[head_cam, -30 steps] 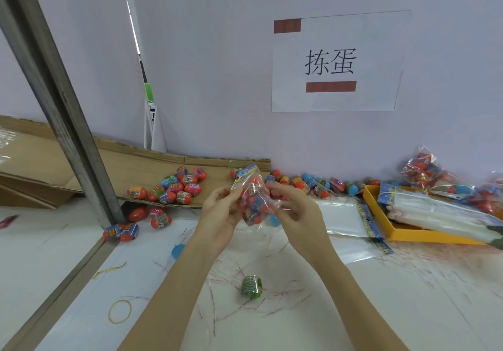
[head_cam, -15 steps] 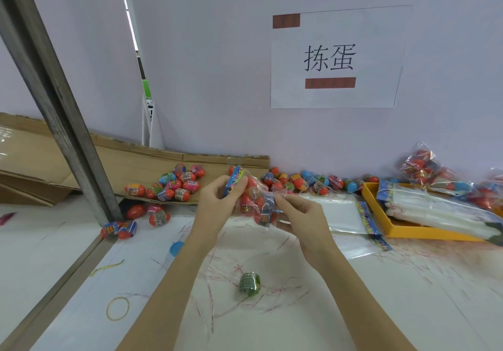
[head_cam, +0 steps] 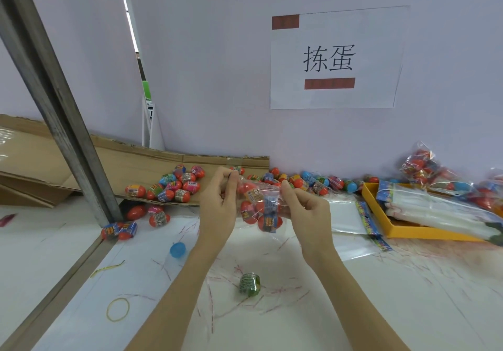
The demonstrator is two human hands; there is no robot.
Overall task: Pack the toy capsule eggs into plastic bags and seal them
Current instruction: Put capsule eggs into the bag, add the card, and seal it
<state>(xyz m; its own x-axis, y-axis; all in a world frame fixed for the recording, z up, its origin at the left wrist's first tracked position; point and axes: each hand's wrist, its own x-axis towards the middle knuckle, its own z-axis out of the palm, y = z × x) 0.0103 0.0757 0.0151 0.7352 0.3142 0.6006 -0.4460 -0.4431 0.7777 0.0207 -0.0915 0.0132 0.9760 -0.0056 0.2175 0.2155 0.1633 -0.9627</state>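
A: What does the bag look like?

B: A clear plastic bag (head_cam: 260,206), crinkled, packed with red-orange capsule eggs, held above the table (head_cam: 381,296) at centre. The left hand (head_cam: 217,203) pinches its top edge at 10 o'clock; the right hand (head_cam: 304,209) grasps its 3 o'clock side with curled fingers.

A: And around it?

B: Loose eggs (head_cam: 174,184) on cardboard (head_cam: 130,160) at 10 o'clock, flat empty bags (head_cam: 345,217) at 3 o'clock beside a yellow tray (head_cam: 408,232), a green capsule (head_cam: 250,284) at 6 o'clock. A metal post (head_cam: 54,100) blocks the far left.
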